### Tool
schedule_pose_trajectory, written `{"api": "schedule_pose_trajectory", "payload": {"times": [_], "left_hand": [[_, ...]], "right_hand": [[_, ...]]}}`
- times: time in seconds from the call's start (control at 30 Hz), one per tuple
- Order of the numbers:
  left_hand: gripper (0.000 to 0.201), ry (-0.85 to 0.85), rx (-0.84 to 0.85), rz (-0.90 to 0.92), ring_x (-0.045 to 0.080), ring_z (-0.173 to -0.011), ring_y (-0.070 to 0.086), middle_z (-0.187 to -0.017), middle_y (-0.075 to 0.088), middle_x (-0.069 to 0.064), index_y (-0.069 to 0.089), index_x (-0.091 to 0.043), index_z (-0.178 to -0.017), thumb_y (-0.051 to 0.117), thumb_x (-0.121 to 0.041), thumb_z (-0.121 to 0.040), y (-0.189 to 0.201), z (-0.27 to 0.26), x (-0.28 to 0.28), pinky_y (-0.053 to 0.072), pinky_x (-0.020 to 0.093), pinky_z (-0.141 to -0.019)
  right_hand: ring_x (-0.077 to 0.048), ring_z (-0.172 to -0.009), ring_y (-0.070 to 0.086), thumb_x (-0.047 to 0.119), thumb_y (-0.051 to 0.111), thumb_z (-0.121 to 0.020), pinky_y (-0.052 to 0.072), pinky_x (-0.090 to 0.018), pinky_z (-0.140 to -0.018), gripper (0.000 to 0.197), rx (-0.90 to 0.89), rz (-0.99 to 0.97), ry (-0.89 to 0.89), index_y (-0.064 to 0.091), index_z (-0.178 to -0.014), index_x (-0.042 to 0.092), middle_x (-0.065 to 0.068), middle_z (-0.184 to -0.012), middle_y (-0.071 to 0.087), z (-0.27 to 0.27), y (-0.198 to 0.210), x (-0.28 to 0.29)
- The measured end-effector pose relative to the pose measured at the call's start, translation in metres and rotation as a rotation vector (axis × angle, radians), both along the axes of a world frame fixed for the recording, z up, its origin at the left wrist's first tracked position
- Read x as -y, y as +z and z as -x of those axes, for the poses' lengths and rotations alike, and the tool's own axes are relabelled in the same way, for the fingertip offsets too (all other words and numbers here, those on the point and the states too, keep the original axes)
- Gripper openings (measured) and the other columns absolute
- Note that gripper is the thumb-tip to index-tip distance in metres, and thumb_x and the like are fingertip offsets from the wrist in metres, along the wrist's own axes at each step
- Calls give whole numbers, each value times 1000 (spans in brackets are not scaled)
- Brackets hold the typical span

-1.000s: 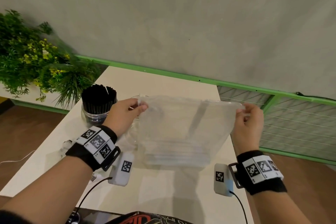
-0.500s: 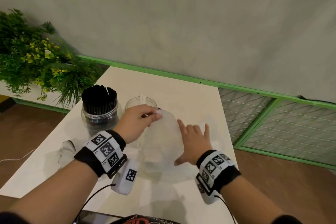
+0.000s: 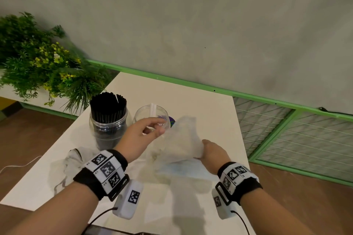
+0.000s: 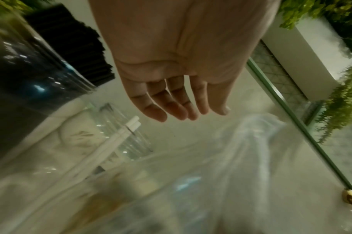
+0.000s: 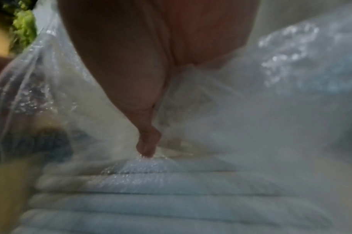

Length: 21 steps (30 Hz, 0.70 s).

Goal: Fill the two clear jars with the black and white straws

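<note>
Head view: on the white table a jar packed with black straws; beside it a second jar with two white straws. Right hand grips a clear plastic bag; left hand hovers over the bag's top edge.

Left wrist: fingers relaxed, holding nothing.

Right wrist: thumb pinching the plastic; white straws inside.

Soft, even indoor light; faint table shadows; wide-angle edge bending; both wrist views motion-blurred.
</note>
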<state>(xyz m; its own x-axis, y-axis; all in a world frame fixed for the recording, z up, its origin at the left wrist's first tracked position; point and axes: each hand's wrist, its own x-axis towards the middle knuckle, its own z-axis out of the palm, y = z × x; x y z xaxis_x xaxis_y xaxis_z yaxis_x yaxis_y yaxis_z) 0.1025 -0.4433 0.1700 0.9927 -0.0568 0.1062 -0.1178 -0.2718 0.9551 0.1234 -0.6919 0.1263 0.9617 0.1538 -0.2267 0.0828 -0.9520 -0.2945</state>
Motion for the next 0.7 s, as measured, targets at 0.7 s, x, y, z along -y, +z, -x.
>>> {"api": "schedule_pose_trajectory", "payload": {"times": [0.7], "left_hand": [[71,196,-81,218,10,-103,66,-108,71,-4,60,-15,-118,91,-31,-56,-6,50,-98,53,28,-86]], "right_hand": [[-6,-97,67,28,71,-85,48,-15,-83,30,31,-1267,200,69,-98,1,3,-96,74,26,62,-143]]}}
